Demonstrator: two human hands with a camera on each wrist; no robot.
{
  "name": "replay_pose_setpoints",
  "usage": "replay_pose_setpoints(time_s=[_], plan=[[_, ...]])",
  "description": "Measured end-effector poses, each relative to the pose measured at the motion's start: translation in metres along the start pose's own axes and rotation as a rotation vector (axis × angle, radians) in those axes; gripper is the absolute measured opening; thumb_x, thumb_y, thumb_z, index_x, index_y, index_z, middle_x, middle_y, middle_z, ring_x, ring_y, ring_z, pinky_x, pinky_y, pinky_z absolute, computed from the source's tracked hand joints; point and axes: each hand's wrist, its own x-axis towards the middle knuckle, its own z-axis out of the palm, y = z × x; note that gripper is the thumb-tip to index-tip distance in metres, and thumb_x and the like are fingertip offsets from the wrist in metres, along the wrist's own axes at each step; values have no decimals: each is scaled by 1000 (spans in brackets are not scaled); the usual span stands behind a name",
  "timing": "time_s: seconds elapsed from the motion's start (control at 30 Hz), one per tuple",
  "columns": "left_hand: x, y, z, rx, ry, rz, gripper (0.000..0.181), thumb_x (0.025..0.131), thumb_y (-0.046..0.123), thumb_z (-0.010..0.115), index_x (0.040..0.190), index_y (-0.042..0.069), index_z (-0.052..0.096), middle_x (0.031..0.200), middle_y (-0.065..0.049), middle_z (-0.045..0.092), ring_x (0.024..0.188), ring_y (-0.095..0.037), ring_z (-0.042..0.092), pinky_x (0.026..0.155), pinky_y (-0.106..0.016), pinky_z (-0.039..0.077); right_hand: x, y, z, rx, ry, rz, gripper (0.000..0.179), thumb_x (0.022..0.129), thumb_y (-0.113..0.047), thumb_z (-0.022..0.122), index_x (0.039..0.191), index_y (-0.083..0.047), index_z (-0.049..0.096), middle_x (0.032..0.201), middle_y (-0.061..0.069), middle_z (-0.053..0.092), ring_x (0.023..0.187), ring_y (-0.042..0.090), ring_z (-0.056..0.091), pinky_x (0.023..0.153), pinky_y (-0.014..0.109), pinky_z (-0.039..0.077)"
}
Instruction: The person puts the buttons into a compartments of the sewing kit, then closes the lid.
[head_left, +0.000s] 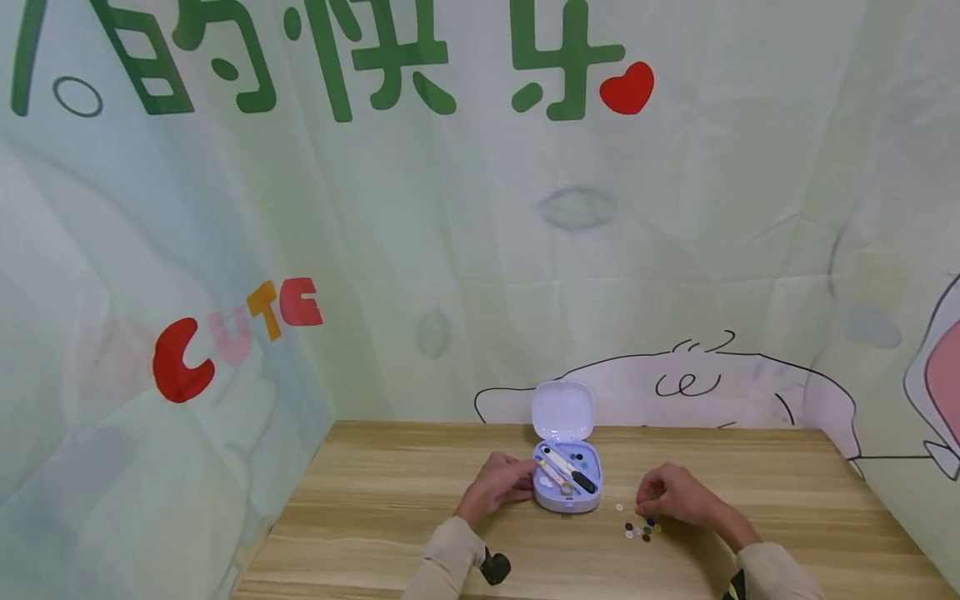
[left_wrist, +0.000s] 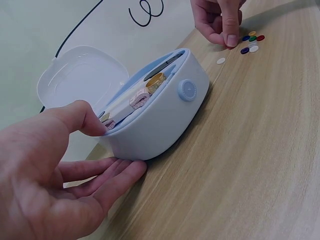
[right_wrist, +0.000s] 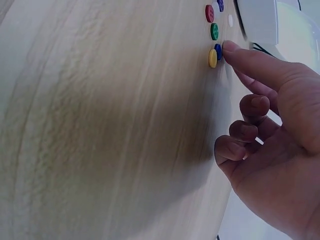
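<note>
A pale blue-and-white sewing box point(head_left: 567, 504) stands on the table with its white lid point(head_left: 562, 411) raised at the back. My left hand point(head_left: 504, 481) holds the box at its left side, thumb point(left_wrist: 92, 122) on the rim and fingers low against the wall. Inside lie a black-and-white tool point(head_left: 581, 481), a rolled tape measure point(left_wrist: 140, 98) and a gold ring-shaped piece point(left_wrist: 156, 81). To the right of the box, my right hand point(head_left: 675, 493) is low over the table, thumb and forefinger pinching what looks like a red button point(left_wrist: 230, 47), mostly hidden.
Several loose buttons lie beside the right fingertips, among them a green button point(right_wrist: 214, 31), a yellow button point(right_wrist: 213, 58) and a red button point(right_wrist: 209, 13). One white button point(head_left: 618, 507) is nearer the box. A printed cloth point(head_left: 450, 250) hangs behind the wooden table point(head_left: 390, 533).
</note>
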Motion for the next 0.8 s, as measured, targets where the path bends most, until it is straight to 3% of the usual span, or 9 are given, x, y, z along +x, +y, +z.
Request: replay_pose_setpoints(time_s=[0.53,0.67,0.8], plan=[[1,-1,0,-3,-1,0,23,92,6,66,104,-13,69,96,-18,73,84,-20,69,82,-38,64,9,-14,-6,-37,-32,5,3,89,-9,74,86,-9,72,77,-4,64,71,11,57,61,23,50],[-1,0,0,9,1,-5,21,92,7,67,102,-11,69,93,-15,73,83,-19,69,81,-36,65,19,-24,-11,-28,7,-9,6,92,-12,74,87,-10,72,76,-4,57,72,12,52,61,22,43],[-1,0,0,5,2,-1,21,91,7,67,102,-11,69,93,-16,73,83,-18,69,81,-37,65,30,-35,-13,5,33,29,8,94,-14,75,88,-10,72,76,-2,50,75,17,48,60,24,36]])
